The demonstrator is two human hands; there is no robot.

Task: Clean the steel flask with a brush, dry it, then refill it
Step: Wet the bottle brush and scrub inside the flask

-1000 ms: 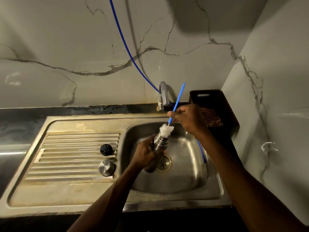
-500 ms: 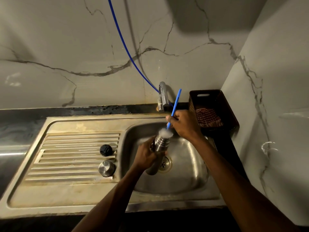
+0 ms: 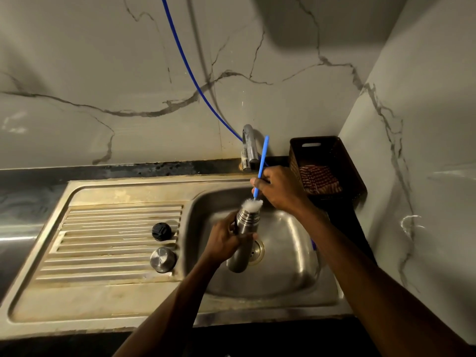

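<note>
Brush [image 3: 260, 171] bristles sunk deeper into flask [image 3: 244, 235] mouth than a second ago; only white tuft shows. Scrubbing underway; drying, refill remain. Left hand [image 3: 223, 242] clamps flask over sink [image 3: 291, 253] drain. Right hand [image 3: 278, 189], at 1 o'clock, pinches handle.

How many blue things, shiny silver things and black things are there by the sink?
Blue: 2, the brush handle and the hose.
Silver: 4, the flask, the tap, the round steel cap and the sink.
Black: 2, the black stopper and the basket.
Total: 8.
</note>
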